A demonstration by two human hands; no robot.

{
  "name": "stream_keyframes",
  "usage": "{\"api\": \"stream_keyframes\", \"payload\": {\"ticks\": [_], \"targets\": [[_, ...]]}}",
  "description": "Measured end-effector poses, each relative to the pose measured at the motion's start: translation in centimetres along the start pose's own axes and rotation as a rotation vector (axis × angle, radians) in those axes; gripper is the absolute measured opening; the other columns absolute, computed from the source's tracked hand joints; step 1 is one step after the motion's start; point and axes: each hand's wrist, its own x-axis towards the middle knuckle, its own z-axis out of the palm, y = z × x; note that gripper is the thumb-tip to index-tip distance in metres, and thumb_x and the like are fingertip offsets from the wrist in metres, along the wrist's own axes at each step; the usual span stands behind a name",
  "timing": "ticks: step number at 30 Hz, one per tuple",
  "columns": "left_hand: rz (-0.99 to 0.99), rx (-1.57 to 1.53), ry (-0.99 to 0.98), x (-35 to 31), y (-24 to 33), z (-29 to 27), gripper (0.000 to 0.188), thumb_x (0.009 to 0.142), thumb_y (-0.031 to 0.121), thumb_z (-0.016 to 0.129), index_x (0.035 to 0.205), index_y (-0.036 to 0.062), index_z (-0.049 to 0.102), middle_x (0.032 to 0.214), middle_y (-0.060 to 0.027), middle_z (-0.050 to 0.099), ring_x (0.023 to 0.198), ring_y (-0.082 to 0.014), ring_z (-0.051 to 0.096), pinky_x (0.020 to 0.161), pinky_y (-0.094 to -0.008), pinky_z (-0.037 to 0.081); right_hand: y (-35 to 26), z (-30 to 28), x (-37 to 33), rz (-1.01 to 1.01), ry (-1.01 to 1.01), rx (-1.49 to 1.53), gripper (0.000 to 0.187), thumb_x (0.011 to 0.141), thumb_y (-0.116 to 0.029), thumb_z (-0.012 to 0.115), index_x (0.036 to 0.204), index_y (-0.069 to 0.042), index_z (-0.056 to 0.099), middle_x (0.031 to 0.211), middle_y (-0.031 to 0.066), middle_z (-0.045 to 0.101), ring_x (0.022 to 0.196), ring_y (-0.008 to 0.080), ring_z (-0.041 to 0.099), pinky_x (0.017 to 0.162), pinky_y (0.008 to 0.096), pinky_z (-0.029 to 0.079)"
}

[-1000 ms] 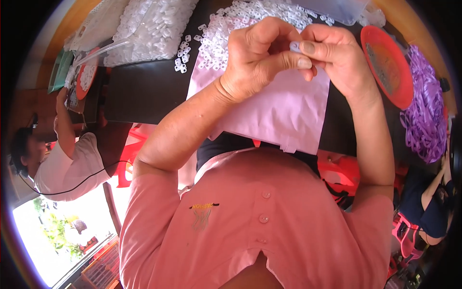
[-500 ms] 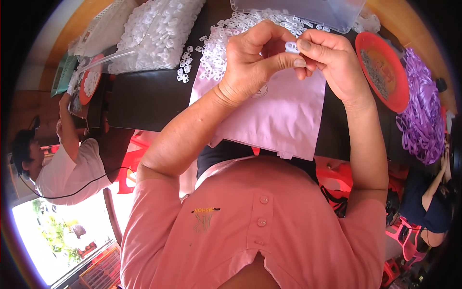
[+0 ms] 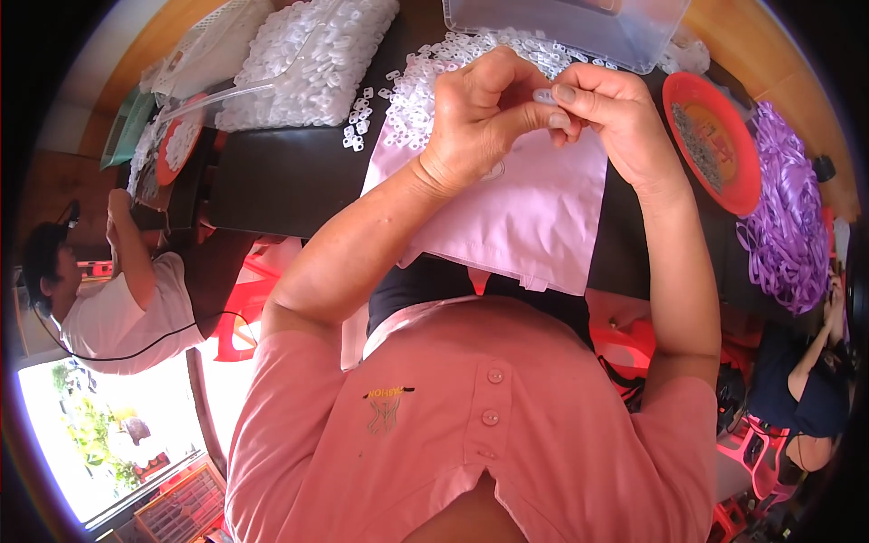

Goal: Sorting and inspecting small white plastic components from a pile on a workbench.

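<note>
Both my hands meet above a pink cloth (image 3: 534, 217) at the table's edge. Between the fingertips is a small white plastic piece (image 3: 544, 96). My left hand (image 3: 484, 118) pinches it from one side with thumb and fingers. On the other side, my right hand (image 3: 620, 118) grips it between thumb and forefinger. The fingers cover much of the piece, so its finer shape is hidden. Just beyond the hands spreads a heap of similar white plastic pieces (image 3: 416, 95), with several loose ones (image 3: 358, 127) lying to the left.
A large clear bag of white pieces (image 3: 303, 77) lies far left. A clear plastic bin (image 3: 561, 20) stands behind the heap. At right are a red plate (image 3: 747, 172) with small metallic parts and a pile of purple ribbons (image 3: 789, 217). Other people sit left (image 3: 127, 308) and right (image 3: 806, 380).
The white piece has turned between my fingertips and shows a narrower side now. The whole view has shifted slightly. The person at left has drawn their arm back a little.
</note>
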Motion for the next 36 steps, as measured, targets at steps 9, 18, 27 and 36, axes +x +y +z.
{"api": "stream_keyframes", "payload": {"ticks": [9, 18, 27, 36], "targets": [[-0.035, -0.330, 0.233, 1.6, 2.2, -1.4, 0.019, 0.074, -0.002, 0.076, 0.088, 0.0015, 0.064, 0.080, -0.0041, 0.067, 0.073, -0.0117, 0.064, 0.062, -0.0269, 0.051, 3.2, -2.9, 1.7, 0.006, 0.178, -0.564, 0.017, 0.087, -0.015, 0.058, 0.089, -0.001, 0.067, 0.073, 0.0062, 0.064, 0.068, 0.0155, 0.062, 0.064, 0.0282, 0.047], [0.010, 0.457, 0.558, 4.4, 9.5, -9.5, 0.008, 0.076, 0.002, 0.070, 0.082, 0.0018, 0.066, 0.068, -0.0019, 0.060, 0.050, -0.0060, 0.049, 0.047, -0.0183, 0.036, 4.2, -3.5, 1.3, 0.000, 0.172, -1.045, 0.014, 0.080, -0.010, 0.061, 0.091, -0.001, 0.066, 0.088, 0.0111, 0.066, 0.081, 0.0252, 0.064, 0.075, 0.0355, 0.048], [0.383, 0.871, 0.331, 2.6, 7.5, -11.1, 0.013, 0.076, -0.006, 0.068, 0.087, 0.0001, 0.065, 0.082, -0.0020, 0.058, 0.070, -0.0089, 0.053, 0.059, -0.0219, 0.040, 3.3, -2.7, 1.1, 0.080, 0.083, -1.096, 0.020, 0.081, -0.013, 0.060, 0.096, -0.004, 0.068, 0.098, 0.0115, 0.068, 0.095, 0.0304, 0.064, 0.081, 0.0405, 0.048], [0.054, 0.784, -0.183, 0.2, 1.0, -7.1, 0.009, 0.080, 0.004, 0.070, 0.087, 0.0009, 0.066, 0.080, -0.0047, 0.059, 0.072, -0.0136, 0.057, 0.065, -0.0266, 0.046, 3.0, -2.6, 1.1, 0.009, 0.119, -1.069, 0.019, 0.079, -0.011, 0.064, 0.095, 0.000, 0.066, 0.092, 0.0122, 0.065, 0.087, 0.0279, 0.064, 0.078, 0.0357, 0.047]]}}
